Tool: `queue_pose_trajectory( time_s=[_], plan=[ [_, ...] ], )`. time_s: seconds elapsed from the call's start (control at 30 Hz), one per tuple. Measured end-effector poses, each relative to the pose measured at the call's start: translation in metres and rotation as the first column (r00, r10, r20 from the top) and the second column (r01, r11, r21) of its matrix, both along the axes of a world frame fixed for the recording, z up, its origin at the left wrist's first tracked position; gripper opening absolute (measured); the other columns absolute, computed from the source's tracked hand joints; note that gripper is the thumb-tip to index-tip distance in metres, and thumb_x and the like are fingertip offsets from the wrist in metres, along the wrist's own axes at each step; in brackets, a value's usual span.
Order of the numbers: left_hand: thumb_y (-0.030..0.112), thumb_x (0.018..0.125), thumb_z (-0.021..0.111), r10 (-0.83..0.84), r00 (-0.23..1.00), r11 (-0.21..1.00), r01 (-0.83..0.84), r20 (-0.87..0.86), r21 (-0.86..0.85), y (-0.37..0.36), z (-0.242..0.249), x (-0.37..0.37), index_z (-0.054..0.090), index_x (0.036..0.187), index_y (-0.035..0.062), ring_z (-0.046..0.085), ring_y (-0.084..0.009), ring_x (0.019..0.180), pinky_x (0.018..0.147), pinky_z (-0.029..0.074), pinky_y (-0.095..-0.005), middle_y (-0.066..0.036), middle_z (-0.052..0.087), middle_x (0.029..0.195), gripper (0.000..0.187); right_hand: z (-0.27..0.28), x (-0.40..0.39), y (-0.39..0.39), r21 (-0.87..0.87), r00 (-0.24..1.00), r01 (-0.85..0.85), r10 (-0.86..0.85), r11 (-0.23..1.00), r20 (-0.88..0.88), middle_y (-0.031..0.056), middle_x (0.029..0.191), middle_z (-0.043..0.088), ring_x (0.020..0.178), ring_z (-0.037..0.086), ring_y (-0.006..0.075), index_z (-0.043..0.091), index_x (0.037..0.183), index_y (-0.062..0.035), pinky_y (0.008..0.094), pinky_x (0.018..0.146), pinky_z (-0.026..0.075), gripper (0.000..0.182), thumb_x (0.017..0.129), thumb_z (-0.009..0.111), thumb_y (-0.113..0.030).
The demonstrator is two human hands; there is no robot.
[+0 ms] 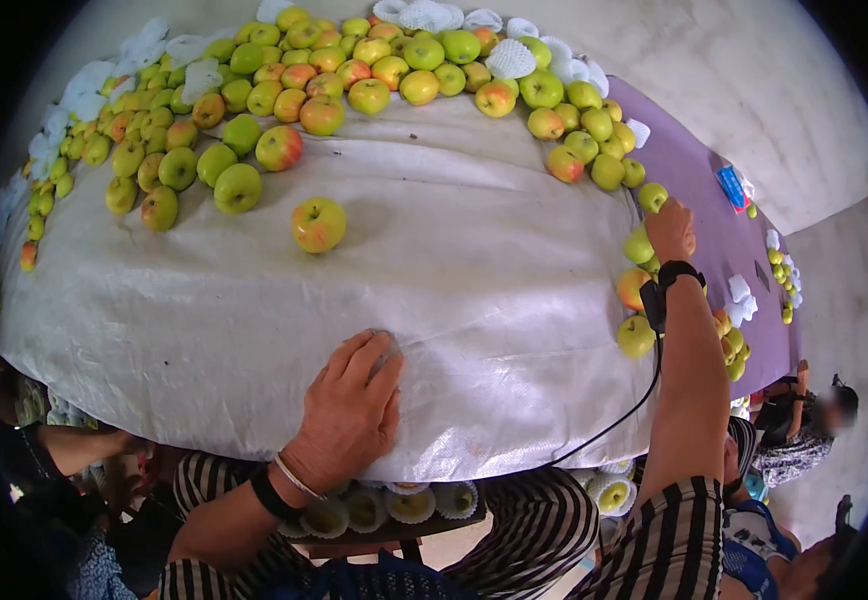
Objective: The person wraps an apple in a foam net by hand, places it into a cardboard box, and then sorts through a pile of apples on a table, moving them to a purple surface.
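My left hand lies on the white sheet near its front edge, fingers stretched out and holding nothing I can see. A lone yellow-red apple rests on the sheet beyond it. My right hand reaches to the right edge of the sheet, its fingers curled closed. A green apple is just beyond its knuckles and another green apple is beside it on the left. Whatever those curled fingers hold, if anything, is hidden. Below them a yellow-green apple sits near my forearm.
A large heap of apples spreads along the far side, with white foam nets behind it. At right is a purple-covered table with a blue packet. Foam-wrapped apples are below the front edge. Other people are nearby.
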State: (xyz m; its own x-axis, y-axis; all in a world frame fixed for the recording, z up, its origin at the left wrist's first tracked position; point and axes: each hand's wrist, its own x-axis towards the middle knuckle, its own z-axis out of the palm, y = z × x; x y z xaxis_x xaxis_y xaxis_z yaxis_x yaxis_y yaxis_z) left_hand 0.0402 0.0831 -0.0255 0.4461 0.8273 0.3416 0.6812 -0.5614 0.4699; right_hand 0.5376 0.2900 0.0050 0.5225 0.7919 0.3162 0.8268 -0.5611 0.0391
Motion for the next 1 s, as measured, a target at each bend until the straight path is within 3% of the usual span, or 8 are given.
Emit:
queue_pose_trajectory(
  time_s=[0.07,0.17,0.27,0.47,0.6,0.63,0.83,1.0],
  plan=[
    [0.004,0.079,0.070,0.001,1.000,1.000,-0.001,0.004,0.005,0.000,0.000,0.000,0.064,0.121,0.0011,0.058,-0.0409,0.126,0.099,0.054,-0.0460,-0.021,0.059,0.134,0.042,-0.006,0.030,0.012,0.018,0.996,-0.066,0.067,0.998,-0.062,0.0238,0.118,0.066,0.108,0.067,0.0433,0.069,0.111,-0.0045,0.0519,0.089,0.056,0.029,0.090,0.068,-0.023],
    [0.004,0.079,0.070,-0.001,1.000,1.000,0.001,0.009,0.014,-0.001,0.000,-0.001,0.063,0.122,0.0011,0.057,-0.0410,0.127,0.101,0.053,-0.0464,-0.021,0.058,0.135,0.043,-0.001,0.050,0.016,-0.390,0.868,-0.300,0.418,0.871,0.266,0.0248,0.115,0.069,0.111,0.065,0.0445,0.069,0.106,-0.0016,0.0526,0.092,0.054,0.028,0.088,0.067,-0.023],
    [0.004,0.079,0.070,0.001,1.000,1.000,-0.001,-0.013,0.006,-0.002,-0.002,-0.001,0.063,0.122,0.0012,0.056,-0.0407,0.128,0.102,0.052,-0.0468,-0.021,0.057,0.136,0.044,0.016,-0.008,-0.007,0.136,0.948,-0.295,0.307,0.946,-0.085,0.0240,0.116,0.070,0.111,0.065,0.0448,0.069,0.107,-0.0005,0.0524,0.094,0.052,0.028,0.090,0.064,-0.022],
    [0.007,0.080,0.070,-0.004,1.000,1.000,0.005,-0.016,0.014,-0.001,-0.004,-0.002,0.063,0.123,0.0015,0.056,-0.0398,0.128,0.102,0.052,-0.0468,-0.020,0.057,0.135,0.043,0.012,-0.092,0.025,0.154,0.828,-0.539,0.554,0.828,-0.079,0.0255,0.118,0.068,0.110,0.065,0.0444,0.065,0.121,-0.0010,0.0521,0.095,0.052,0.037,0.092,0.062,-0.024],
    [0.007,0.081,0.070,-0.008,1.000,1.000,0.008,-0.014,-0.006,0.000,-0.005,-0.002,0.063,0.123,0.0016,0.056,-0.0402,0.128,0.102,0.052,-0.0467,-0.020,0.057,0.135,0.043,-0.012,-0.120,0.058,0.119,0.862,-0.462,0.477,0.879,-0.174,0.0304,0.118,0.066,0.111,0.063,0.0486,0.061,0.120,-0.0015,0.0556,0.094,0.052,0.040,0.093,0.060,-0.031],
    [0.007,0.081,0.070,-0.009,1.000,1.000,0.009,-0.015,-0.009,0.000,-0.005,-0.002,0.063,0.123,0.0015,0.056,-0.0403,0.128,0.102,0.052,-0.0467,-0.020,0.057,0.135,0.043,-0.018,-0.122,0.063,0.056,0.871,-0.448,0.449,0.893,-0.201,0.0326,0.119,0.064,0.111,0.063,0.0508,0.055,0.127,-0.0026,0.0567,0.094,0.052,0.046,0.092,0.063,-0.031],
    [0.007,0.081,0.069,-0.020,1.000,1.000,0.020,-0.021,-0.023,0.002,0.000,-0.002,0.063,0.123,0.0007,0.056,-0.0402,0.129,0.102,0.052,-0.0471,-0.021,0.057,0.135,0.042,-0.031,-0.117,0.070,0.036,0.885,-0.421,0.420,0.906,-0.202,0.0312,0.123,0.060,0.113,0.062,0.0500,0.043,0.137,-0.0068,0.0559,0.096,0.051,0.061,0.087,0.070,-0.030],
    [0.006,0.080,0.069,-0.016,1.000,1.000,0.016,-0.025,-0.019,0.003,-0.001,0.001,0.063,0.123,0.0012,0.055,-0.0398,0.129,0.102,0.052,-0.0472,-0.020,0.056,0.136,0.043,-0.033,-0.135,0.069,0.063,0.867,-0.462,0.465,0.885,-0.181,0.0277,0.126,0.060,0.113,0.062,0.0477,0.048,0.130,-0.0070,0.0551,0.095,0.053,0.056,0.086,0.070,-0.034]
  ],
)
